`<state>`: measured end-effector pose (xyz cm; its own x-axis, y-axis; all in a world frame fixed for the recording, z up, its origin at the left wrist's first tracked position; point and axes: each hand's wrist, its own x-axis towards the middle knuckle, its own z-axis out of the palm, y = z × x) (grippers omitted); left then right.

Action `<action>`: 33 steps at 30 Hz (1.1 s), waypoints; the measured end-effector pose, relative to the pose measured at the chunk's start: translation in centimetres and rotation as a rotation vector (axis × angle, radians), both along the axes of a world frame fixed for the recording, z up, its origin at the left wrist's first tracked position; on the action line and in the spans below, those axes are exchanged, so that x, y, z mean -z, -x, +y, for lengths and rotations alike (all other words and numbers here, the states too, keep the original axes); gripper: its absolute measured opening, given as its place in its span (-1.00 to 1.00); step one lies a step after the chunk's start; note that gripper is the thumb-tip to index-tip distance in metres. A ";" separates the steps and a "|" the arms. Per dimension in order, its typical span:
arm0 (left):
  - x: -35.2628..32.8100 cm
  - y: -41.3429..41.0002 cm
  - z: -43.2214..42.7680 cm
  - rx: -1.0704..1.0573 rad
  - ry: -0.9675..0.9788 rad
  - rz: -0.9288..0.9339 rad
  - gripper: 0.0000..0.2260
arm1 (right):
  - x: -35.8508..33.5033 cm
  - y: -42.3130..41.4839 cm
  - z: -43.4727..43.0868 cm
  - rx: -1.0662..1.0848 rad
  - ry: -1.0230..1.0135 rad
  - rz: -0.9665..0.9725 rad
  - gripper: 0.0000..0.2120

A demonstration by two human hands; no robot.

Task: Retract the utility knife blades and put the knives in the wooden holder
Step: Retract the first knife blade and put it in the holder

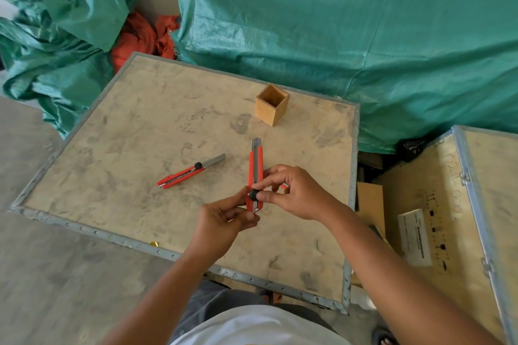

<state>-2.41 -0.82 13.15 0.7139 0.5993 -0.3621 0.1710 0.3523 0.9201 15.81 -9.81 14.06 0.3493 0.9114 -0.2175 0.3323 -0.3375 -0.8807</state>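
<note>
I hold a red utility knife [256, 168] upright over the wooden crate top [140, 120]. My left hand [224, 221] grips its lower end. The fingers of my right hand [294, 190] pinch its black lock knob, and a short piece of blade shows at its far tip. A second red utility knife [182, 173] lies flat on the crate to the left, its blade extended and pointing right. The empty square wooden holder [272, 105] stands upright near the crate's far edge, beyond both knives.
Green tarpaulin [336, 36] covers bulky things behind and left of the crate, with orange cloth [137, 36] between. A second metal-edged crate [448, 204] with a white label stands at the right. A cardboard box [370, 204] fills the gap.
</note>
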 end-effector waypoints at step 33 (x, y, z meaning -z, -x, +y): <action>-1.6 -5.0 5.2 0.154 -0.050 -0.043 -0.54 | -1.0 -0.9 2.2 0.376 -0.201 -0.092 -0.81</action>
<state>2.55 4.35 14.77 0.8129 0.4979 -0.3022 0.1799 0.2789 0.9433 16.73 -7.65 15.08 0.6745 0.7383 -0.0012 0.2991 -0.2747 -0.9138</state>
